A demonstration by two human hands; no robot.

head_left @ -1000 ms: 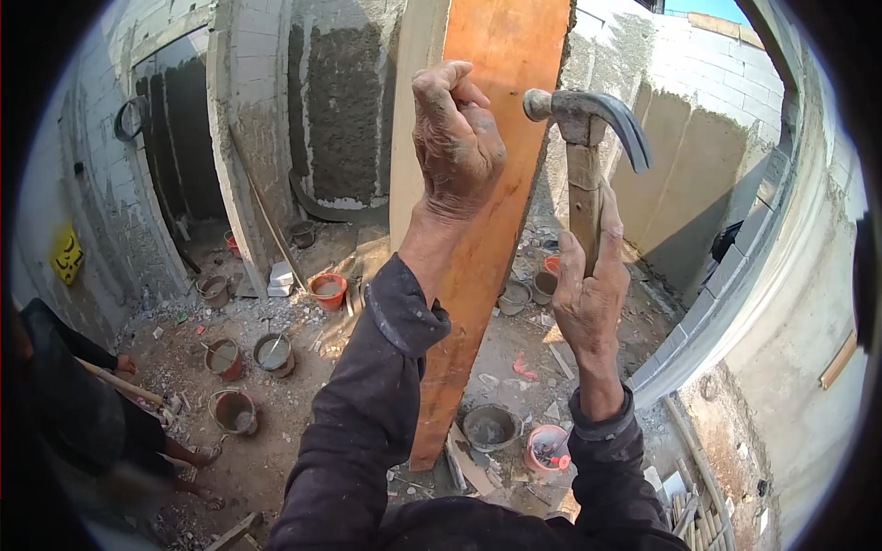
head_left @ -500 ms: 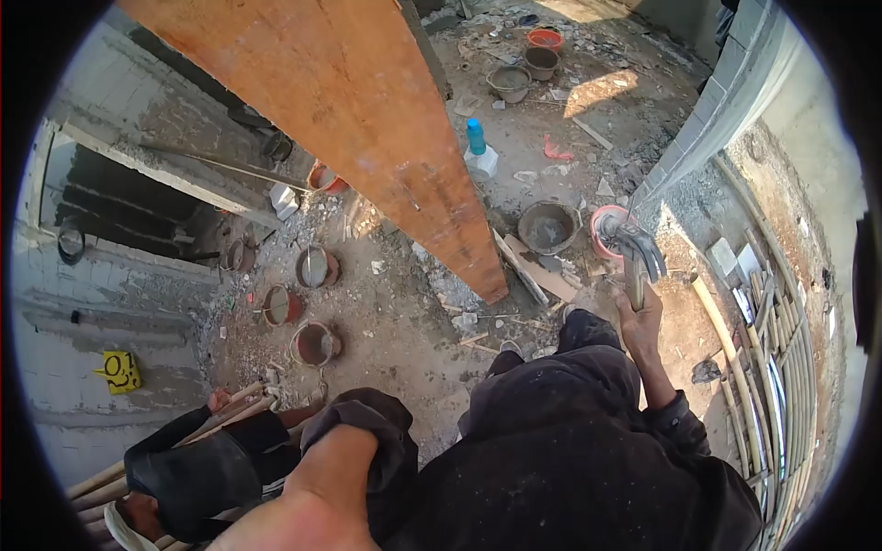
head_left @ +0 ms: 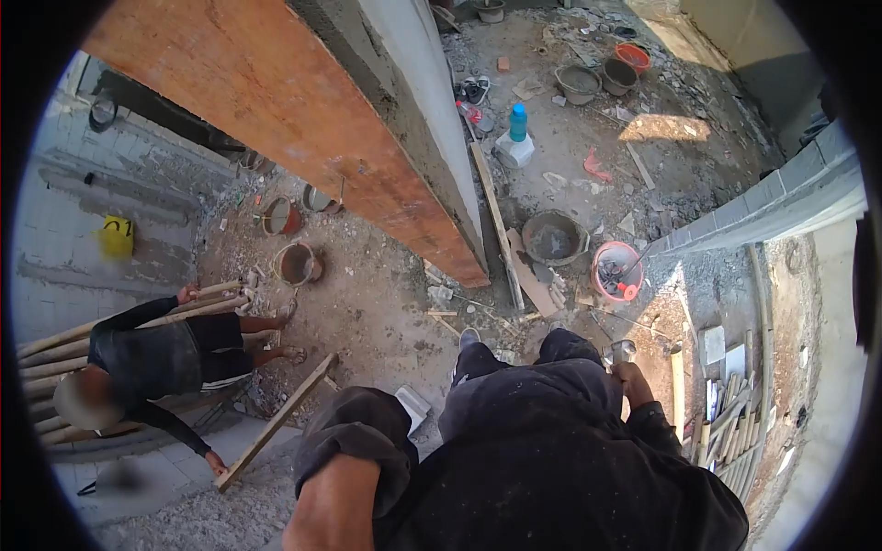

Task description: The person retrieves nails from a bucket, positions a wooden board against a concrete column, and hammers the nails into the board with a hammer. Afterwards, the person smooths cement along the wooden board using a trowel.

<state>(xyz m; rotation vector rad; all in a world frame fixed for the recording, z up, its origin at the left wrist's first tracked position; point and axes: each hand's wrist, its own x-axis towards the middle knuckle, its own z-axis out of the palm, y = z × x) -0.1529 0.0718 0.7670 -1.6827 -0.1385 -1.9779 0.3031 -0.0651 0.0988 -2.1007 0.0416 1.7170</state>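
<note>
My right hand (head_left: pixel 630 381) is low beside my right thigh, its fingers closed around a claw hammer. The metal hammer head (head_left: pixel 623 352) shows just above the hand, while most of the handle is hidden. Of my left arm, only the forearm (head_left: pixel 333 500) appears, below a rolled dark sleeve; the hand itself lies outside the picture. A large orange-brown board (head_left: pixel 276 119) stands against a concrete column (head_left: pixel 404 83) ahead of me.
At left, a co-worker (head_left: pixel 152 354) holds a wooden batten (head_left: pixel 280 418) beside stacked poles (head_left: pixel 64 354). Several buckets stand about, including a pink bucket (head_left: pixel 614 266) and a black tub (head_left: pixel 554 237). A blue bottle (head_left: pixel 518 124) sits on a white block. Bamboo poles (head_left: pixel 735 432) lie at right.
The hammer has come down from raised in front to beside my thigh. My left hand has dropped out of view. My view has shifted, and the co-worker's batten now shows.
</note>
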